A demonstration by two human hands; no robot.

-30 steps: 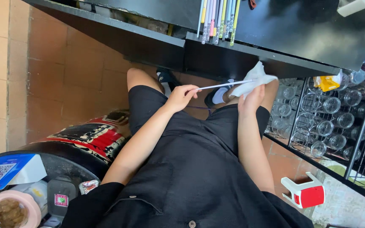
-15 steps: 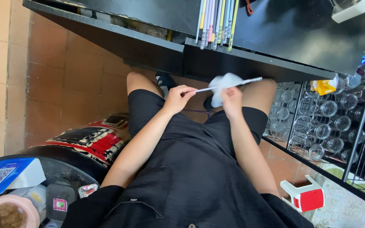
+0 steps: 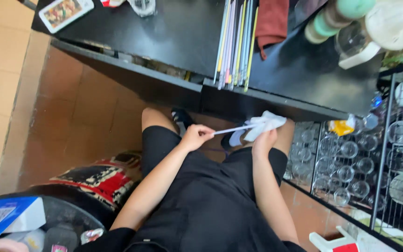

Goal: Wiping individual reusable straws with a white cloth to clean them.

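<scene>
Below the bench's (image 3: pixel 304 79) front edge, left hand (image 3: pixel 196 136) pinches a straw's (image 3: pixel 232 129) end; right hand (image 3: pixel 264 142) clamps a white cloth (image 3: pixel 266 123) around it. Straw bundle (image 3: pixel 235 42) overhangs edge; glass rack (image 3: pixel 350 158) close right.

This looks like the working side of a drinks bar or café. A long black surface (image 3: pixel 173 37) runs across the top of the view, and a bundle of long, thin coloured straws (image 3: pixel 235 42) lies on it, with a dark red cloth (image 3: pixel 271 21) just beside them. To the right of the straws stand capped bottles (image 3: pixel 336 18) and a clear domed container (image 3: pixel 392 23). Below that end of the surface, wire racks (image 3: pixel 388 154) hold rows of clean drinking glasses (image 3: pixel 346 163). The floor (image 3: pixel 85 107) beneath the surface is laid with terracotta tiles.
</scene>
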